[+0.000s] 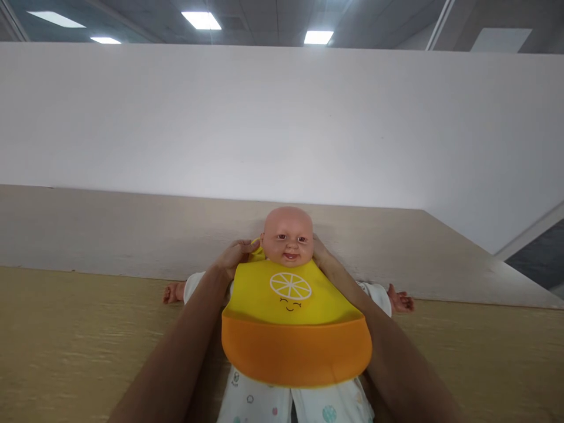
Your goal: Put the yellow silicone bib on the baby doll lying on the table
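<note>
A baby doll [288,232] lies on its back with its arms stretched out to both sides. Over its chest is a yellow bib [251,288] with a lemon-slice print and an orange catch pocket [297,352]. Beside the doll's neck, my left hand [238,254] is closed on the bib's yellow neck strap [258,252]. My right hand [321,249] reaches to the other side of the doll's head, touching it near the neck. Its fingers are hidden behind the head, so what they hold cannot be seen.
The doll rests on a wooden tabletop [88,335] with a paler strip [110,229] along the back. A white panel [282,123] rises behind it. White printed trousers [259,399] cover the doll's legs at the bottom of the view.
</note>
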The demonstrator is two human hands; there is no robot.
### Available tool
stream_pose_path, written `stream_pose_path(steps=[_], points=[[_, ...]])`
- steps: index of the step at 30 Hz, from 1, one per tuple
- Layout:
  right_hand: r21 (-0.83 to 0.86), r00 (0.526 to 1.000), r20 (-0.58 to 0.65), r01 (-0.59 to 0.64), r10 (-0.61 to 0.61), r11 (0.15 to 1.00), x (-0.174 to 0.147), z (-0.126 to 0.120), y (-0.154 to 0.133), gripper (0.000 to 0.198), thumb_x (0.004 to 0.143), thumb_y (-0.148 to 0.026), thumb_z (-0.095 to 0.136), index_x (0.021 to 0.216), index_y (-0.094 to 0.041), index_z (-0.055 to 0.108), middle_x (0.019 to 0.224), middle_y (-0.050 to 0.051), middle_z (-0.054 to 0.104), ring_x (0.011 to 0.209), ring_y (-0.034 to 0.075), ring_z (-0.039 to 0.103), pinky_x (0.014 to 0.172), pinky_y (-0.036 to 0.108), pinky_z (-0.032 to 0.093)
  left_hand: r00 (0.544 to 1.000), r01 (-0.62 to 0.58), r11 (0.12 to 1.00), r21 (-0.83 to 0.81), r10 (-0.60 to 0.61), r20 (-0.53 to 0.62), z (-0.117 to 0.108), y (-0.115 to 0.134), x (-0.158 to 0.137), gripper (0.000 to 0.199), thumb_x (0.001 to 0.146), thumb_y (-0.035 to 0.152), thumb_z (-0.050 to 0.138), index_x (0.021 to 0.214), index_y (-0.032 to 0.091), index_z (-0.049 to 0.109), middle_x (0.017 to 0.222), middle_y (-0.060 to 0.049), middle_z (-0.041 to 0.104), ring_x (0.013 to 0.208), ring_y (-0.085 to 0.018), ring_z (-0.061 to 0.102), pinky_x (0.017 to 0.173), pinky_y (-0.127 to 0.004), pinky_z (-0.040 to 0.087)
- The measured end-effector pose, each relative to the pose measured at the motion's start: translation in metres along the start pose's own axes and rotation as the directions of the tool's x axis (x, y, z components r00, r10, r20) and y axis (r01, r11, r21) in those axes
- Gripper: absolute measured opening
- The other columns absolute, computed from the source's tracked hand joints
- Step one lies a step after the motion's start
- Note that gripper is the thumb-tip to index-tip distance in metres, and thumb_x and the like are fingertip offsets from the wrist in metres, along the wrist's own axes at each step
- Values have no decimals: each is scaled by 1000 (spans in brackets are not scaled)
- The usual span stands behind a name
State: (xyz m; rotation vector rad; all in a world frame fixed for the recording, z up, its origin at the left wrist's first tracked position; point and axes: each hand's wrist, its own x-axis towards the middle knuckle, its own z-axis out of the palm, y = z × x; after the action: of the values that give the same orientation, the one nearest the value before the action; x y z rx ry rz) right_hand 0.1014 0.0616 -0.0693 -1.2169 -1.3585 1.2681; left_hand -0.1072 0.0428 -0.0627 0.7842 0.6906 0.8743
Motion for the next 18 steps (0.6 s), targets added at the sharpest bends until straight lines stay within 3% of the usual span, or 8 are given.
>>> stream_pose_path(steps=[4, 10, 15, 18], points=[[139, 997, 63, -54, 46, 989, -2, -1, -1, 57, 63, -56, 57, 101, -14, 56, 91, 8, 60, 81, 10, 55, 72, 19, 47, 999, -8, 998, -57, 11, 46, 1, 0, 1, 20, 69, 19, 66, 85, 8, 63, 79, -13, 68, 77, -24, 66, 70, -32, 51], [137, 996, 48, -86, 80, 987, -5, -1, -4, 50, 63, -51, 55, 95, -14, 55, 90, 7, 60, 75, 8, 53, 69, 18, 46, 989, -80, 993, -81, 90, 117, 5, 1, 0, 16, 68, 21, 68, 80, 11, 63, 82, -9, 68, 78, -21, 65, 69, -28, 51], [177, 994, 64, -100, 90, 979, -10, -1, -8, 53, 58, -52, 60, 95, -14, 56, 87, 6, 60, 74, 9, 52, 70, 20, 46, 997, -44, 999, -7, 45, 69, 6, 4, -2, 18, 69, 25, 70, 77, 12, 60, 78, -8, 66, 68, -17, 63, 63, -26, 49], [212, 990, 48, -138, 131, 967, -9, -1, -7, 53, 55, -51, 63, 91, -13, 57, 86, 6, 60, 75, 9, 52, 69, 21, 45, 999, -23, 994, 103, 26, -21, 6, 8, -4, 26, 64, 28, 73, 79, 11, 61, 71, -7, 65, 60, -16, 61, 60, -26, 48]])
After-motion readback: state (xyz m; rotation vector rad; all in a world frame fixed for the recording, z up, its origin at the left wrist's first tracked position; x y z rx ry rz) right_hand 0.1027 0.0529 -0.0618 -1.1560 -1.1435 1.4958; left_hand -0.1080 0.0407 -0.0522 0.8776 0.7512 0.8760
